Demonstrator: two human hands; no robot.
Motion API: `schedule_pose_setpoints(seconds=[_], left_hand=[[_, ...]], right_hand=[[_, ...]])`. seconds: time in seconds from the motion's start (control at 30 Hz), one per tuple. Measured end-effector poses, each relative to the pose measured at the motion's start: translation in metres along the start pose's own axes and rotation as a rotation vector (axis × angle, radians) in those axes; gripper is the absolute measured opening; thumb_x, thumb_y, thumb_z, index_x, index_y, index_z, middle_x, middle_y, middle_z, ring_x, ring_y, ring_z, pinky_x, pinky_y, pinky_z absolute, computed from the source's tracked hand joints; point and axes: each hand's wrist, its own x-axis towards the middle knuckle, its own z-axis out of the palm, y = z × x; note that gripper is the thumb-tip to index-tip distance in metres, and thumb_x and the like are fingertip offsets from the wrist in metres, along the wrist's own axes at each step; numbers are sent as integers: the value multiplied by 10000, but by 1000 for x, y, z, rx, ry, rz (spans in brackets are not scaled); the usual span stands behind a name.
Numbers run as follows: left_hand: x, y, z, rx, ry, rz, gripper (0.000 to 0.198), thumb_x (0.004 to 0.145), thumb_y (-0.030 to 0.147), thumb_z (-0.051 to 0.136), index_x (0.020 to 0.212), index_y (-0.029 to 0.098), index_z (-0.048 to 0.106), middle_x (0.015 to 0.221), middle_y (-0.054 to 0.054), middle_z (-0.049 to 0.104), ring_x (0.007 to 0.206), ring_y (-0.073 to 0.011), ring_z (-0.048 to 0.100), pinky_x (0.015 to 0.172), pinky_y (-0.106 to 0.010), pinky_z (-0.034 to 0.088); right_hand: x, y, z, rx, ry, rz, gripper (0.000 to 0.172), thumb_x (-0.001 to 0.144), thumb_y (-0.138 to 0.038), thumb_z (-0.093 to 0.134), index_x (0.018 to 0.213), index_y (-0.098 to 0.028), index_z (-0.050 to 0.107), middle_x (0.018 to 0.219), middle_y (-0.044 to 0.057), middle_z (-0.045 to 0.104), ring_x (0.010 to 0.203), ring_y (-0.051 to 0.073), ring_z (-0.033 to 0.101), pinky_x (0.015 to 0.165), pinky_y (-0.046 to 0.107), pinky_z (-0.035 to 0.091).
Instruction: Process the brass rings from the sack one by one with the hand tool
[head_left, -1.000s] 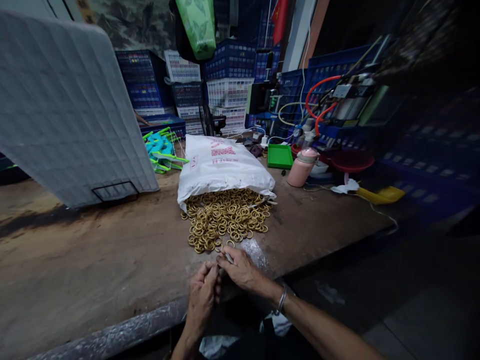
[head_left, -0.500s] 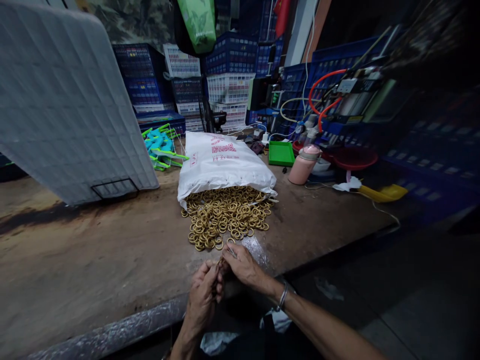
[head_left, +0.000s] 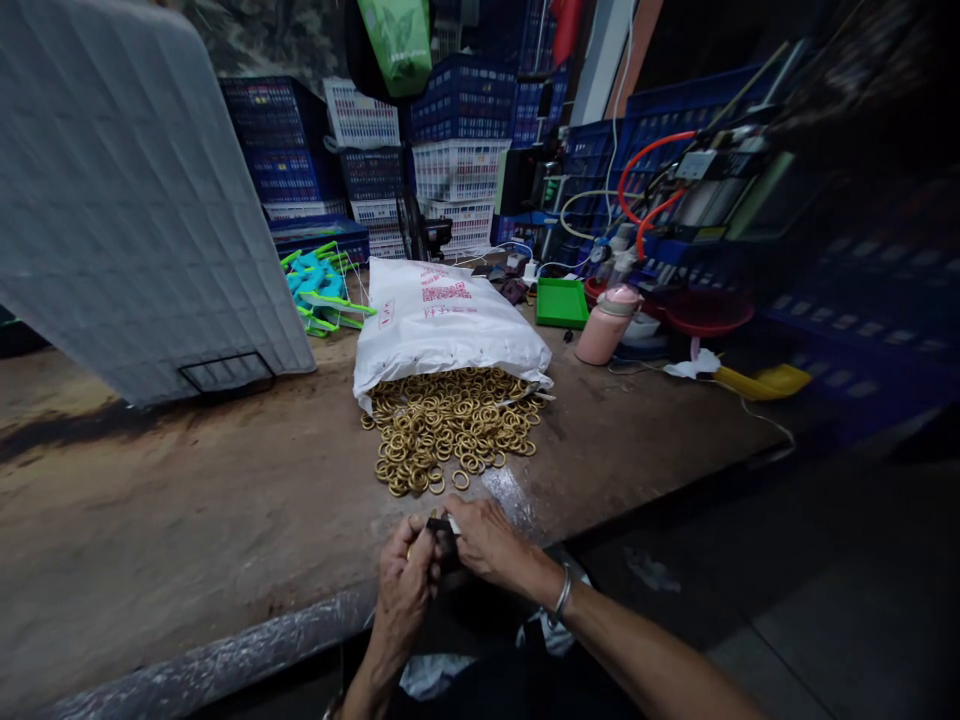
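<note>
1. At the left of the bench (head_left: 187, 530), we note a tall pale panel (head_left: 150, 220), tilted; right of it, a teal-and-lime bundle (head_left: 319, 290).
2. Left hand (head_left: 405, 570): grip pinched, fingers curled closed on a dark piece (head_left: 444, 540) at the bench's near edge. Half a second ago we saw no such dark face between the hands; we judge the piece has been turned or brought up, so work sits there, not at the pile.
3. Beyond the hands, brass rings (head_left: 450, 430) spill from a white bag (head_left: 450, 325); the heap looks unchanged.
4. Right hand (head_left: 491, 540): grip closed on a small pale object (head_left: 453, 523), identity unclear to us.
5. Farther right, a pink bottle (head_left: 604, 328) stands upright.
</note>
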Motion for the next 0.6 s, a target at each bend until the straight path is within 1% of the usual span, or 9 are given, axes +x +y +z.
schedule_pose_setpoints(seconds=[0.1, 0.2, 0.27, 0.33, 0.4, 0.47, 0.53, 0.57, 0.6], left_hand=[[-11, 3, 1, -37, -61, -69, 346, 662, 511, 576, 672, 183, 468, 472, 81, 460, 332, -23, 342, 321, -127, 244], [-31, -2, 3, -68, -210, -179, 326, 679, 492, 576, 720, 176, 507, 472, 75, 463, 318, -18, 321, 311, -131, 205], [-42, -14, 5, -105, -333, -264, 348, 643, 498, 605, 705, 165, 526, 434, 69, 463, 286, -21, 298, 291, -145, 177], [-46, -33, 5, -156, -365, -420, 337, 591, 466, 654, 640, 158, 524, 389, 66, 452, 262, -24, 280, 273, -154, 155], [-44, -52, 4, -213, -325, -565, 290, 575, 388, 682, 614, 140, 537, 405, 47, 481, 274, -30, 321, 272, -147, 154], [-38, -68, 1, -269, -207, -669, 212, 616, 292, 669, 629, 108, 564, 439, 12, 525, 323, -52, 417, 290, -144, 229], [-31, -79, -1, -342, -36, -710, 123, 680, 200, 615, 634, 98, 567, 516, -39, 590, 444, -102, 545, 382, -175, 388], [-27, -84, -1, -385, 35, -704, 85, 697, 148, 585, 629, 103, 563, 563, -60, 617, 522, -129, 591, 468, -215, 458], [-24, -89, -2, -425, 72, -676, 79, 700, 100, 560, 622, 112, 557, 611, -75, 640, 600, -155, 619, 566, -265, 498]], right_hand=[[0, 5, 1, -99, 24, 72, 334, 688, -134, 397, 1013, -146, 471, 777, 69, 602, 706, 176, 536, 589, 253, 288], [2, 17, -1, -154, 62, 169, 311, 707, -118, 392, 1008, -136, 466, 756, 69, 604, 684, 174, 541, 574, 258, 275], [5, 25, -3, -177, 94, 244, 264, 723, -121, 394, 973, -145, 476, 738, 65, 610, 661, 170, 549, 555, 259, 259], [9, 30, -4, -188, 144, 319, 212, 752, -136, 390, 940, -162, 483, 744, 61, 617, 664, 170, 559, 548, 259, 251], [13, 31, -3, -186, 195, 366, 172, 786, -161, 380, 924, -177, 481, 768, 58, 622, 684, 171, 567, 553, 257, 255], [15, 28, -2, -180, 231, 386, 154, 812, -206, 381, 936, -187, 470, 789, 56, 623, 694, 175, 571, 563, 257, 264], [17, 25, 0, -181, 245, 399, 160, 821, -243, 389, 955, -188, 458, 804, 60, 622, 706, 183, 572, 576, 261, 275], [18, 24, 1, -185, 249, 403, 167, 824, -250, 388, 963, -185, 454, 812, 64, 620, 718, 189, 572, 584, 264, 281], [19, 23, 1, -189, 251, 404, 170, 825, -249, 387, 967, -181, 451, 823, 71, 618, 732, 194, 570, 593, 268, 287]])
